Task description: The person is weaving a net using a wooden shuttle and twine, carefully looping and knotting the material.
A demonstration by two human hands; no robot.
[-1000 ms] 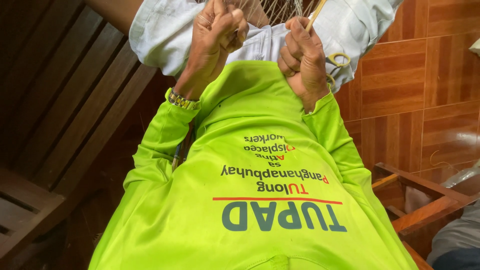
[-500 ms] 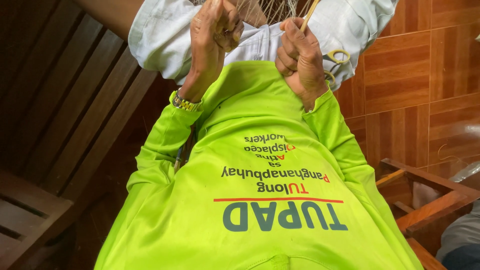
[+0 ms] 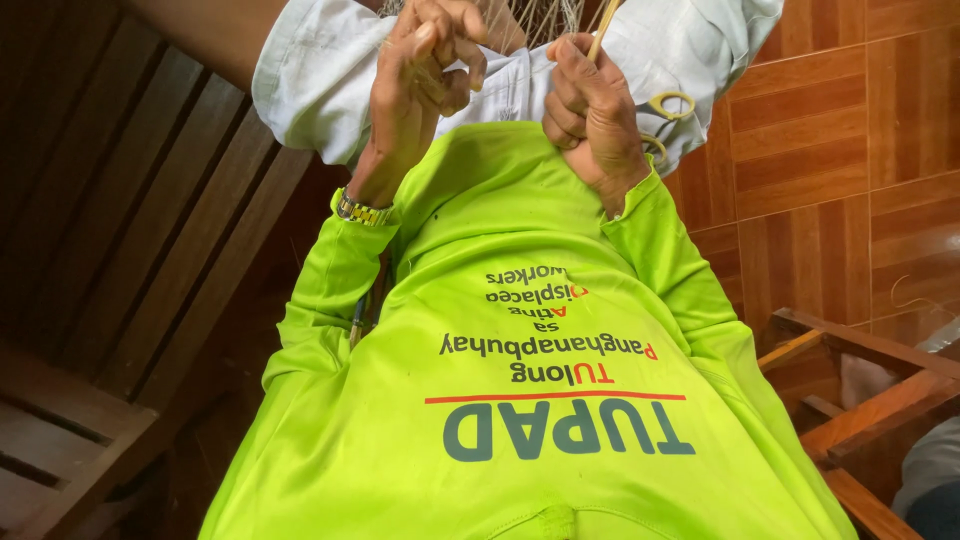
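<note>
Left hand [image 3: 425, 70]: top centre, we pinch netting [image 3: 540, 20] strands, fingers curled.
Right hand [image 3: 590, 110]: beside it, we grip a thin stick [image 3: 603, 18].
Scissors [image 3: 668, 105]: right, on white cloth [image 3: 310, 75].

1 head-worn view, looking steeply down the wearer's lime shirt [image 3: 540, 400], close to both raised hands

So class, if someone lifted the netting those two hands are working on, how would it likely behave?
The netting would probably be floppy, since it is thin open threads draped over the white cloth. It likely weighs little, being mostly gaps. It may snag rather than slip: the left hand and right hand already have fingers hooked among the threads.
</note>
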